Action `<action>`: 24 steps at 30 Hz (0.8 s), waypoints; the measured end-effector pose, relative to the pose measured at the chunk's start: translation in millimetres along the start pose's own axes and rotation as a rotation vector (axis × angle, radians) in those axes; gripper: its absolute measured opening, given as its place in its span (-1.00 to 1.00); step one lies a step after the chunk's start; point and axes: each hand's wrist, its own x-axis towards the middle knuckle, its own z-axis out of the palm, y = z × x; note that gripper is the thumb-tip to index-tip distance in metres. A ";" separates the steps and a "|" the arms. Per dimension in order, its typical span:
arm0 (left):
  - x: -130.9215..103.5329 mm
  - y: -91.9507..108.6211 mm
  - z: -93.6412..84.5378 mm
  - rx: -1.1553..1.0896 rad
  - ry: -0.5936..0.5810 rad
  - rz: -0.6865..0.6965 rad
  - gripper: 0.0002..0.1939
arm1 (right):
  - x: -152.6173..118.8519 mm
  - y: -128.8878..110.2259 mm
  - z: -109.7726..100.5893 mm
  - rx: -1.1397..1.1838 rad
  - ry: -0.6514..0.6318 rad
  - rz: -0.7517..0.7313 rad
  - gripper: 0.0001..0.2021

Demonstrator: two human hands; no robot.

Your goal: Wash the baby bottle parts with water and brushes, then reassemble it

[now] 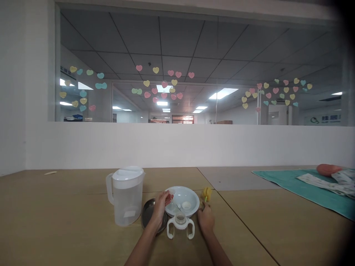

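A wood-toned table (91, 225) meets a white wall (177, 145) beyond the white bowl (195, 204). The hands are apart: the left hand (160, 207), over the bowl's left rim, seems to pinch a translucent piece (172, 191), its exact form unclear; the right hand (206, 218), just right of the bowl, grips a yellow sponge brush (206, 192), head pointing away from the person. On the bowl's near side, a two-handled bottle (181, 221) sits between the forearms. Left of the bowl are a metal dish (148, 213) and lidded pitcher (128, 199); tabletop extends to its right.
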 end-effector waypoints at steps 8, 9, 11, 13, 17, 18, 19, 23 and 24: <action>-10.2 -14.9 -6.8 0.086 0.057 0.235 -0.58 | -1.4 -4.5 -16.4 0.227 0.142 0.064 -0.51; -9.0 -18.0 -9.7 0.074 0.072 0.239 -0.57 | -1.8 -5.0 -17.8 0.253 0.158 0.068 -0.53; -5.8 -24.5 -15.6 0.048 0.112 0.242 -0.57 | -2.6 -5.6 -19.7 0.283 0.176 0.079 -0.54; -2.8 -30.4 -20.5 0.025 0.162 0.240 -0.59 | -3.1 -5.6 -20.5 0.292 0.168 0.082 -0.55; -0.8 -37.0 -23.0 -0.101 0.223 0.199 -0.60 | -3.2 -4.6 -19.5 0.299 0.158 0.058 -0.54; -1.1 -37.4 -22.5 -0.145 0.221 0.177 -0.60 | -3.0 -4.4 -18.9 0.305 0.161 0.050 -0.54; -1.4 -37.4 -21.9 -0.188 0.215 0.151 -0.61 | -2.7 -4.3 -18.4 0.315 0.163 0.045 -0.54; -2.1 -36.5 -21.2 -0.266 0.220 0.081 -0.63 | 0.4 -4.0 -19.1 0.389 0.140 0.064 -0.54; -2.1 -36.4 -21.6 -0.246 0.225 0.086 -0.63 | 1.5 -3.9 -20.3 0.404 0.127 0.086 -0.54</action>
